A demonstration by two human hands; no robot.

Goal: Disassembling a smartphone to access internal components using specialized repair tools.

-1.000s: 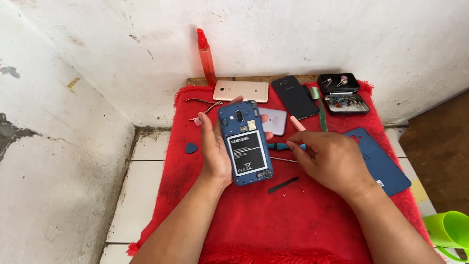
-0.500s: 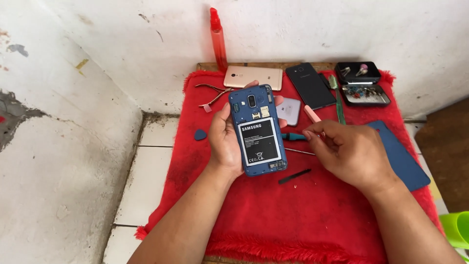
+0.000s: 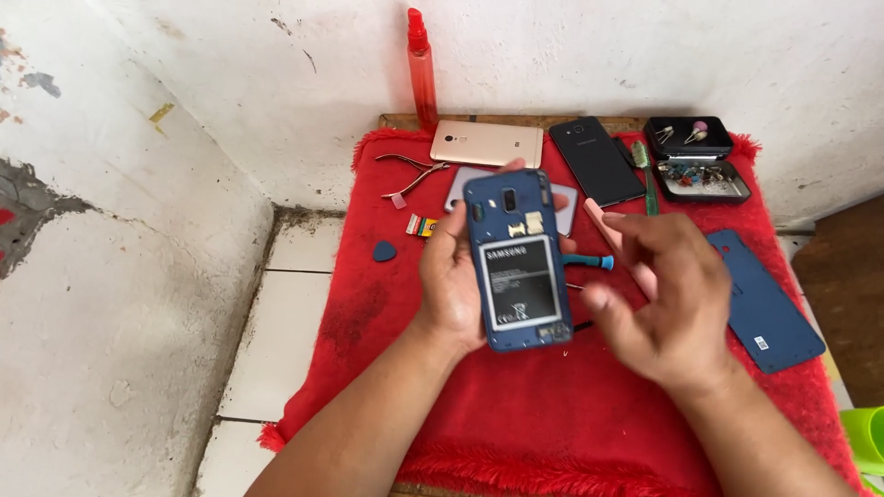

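Over the red cloth (image 3: 442, 368), the left hand (image 3: 451, 285) grips an opened blue phone (image 3: 516, 262) upright, fingers wrapped round its edges; its grey battery bears a white label with a dark band on top. Just right, the blurred right hand (image 3: 663, 304) hovers loose-fingered and empty above a blue-handled tool (image 3: 589, 261).

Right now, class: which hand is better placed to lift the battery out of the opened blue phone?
Probably the right hand: it hovers free beside the opened blue phone, while the left hand is occupied gripping the phone, battery facing up.
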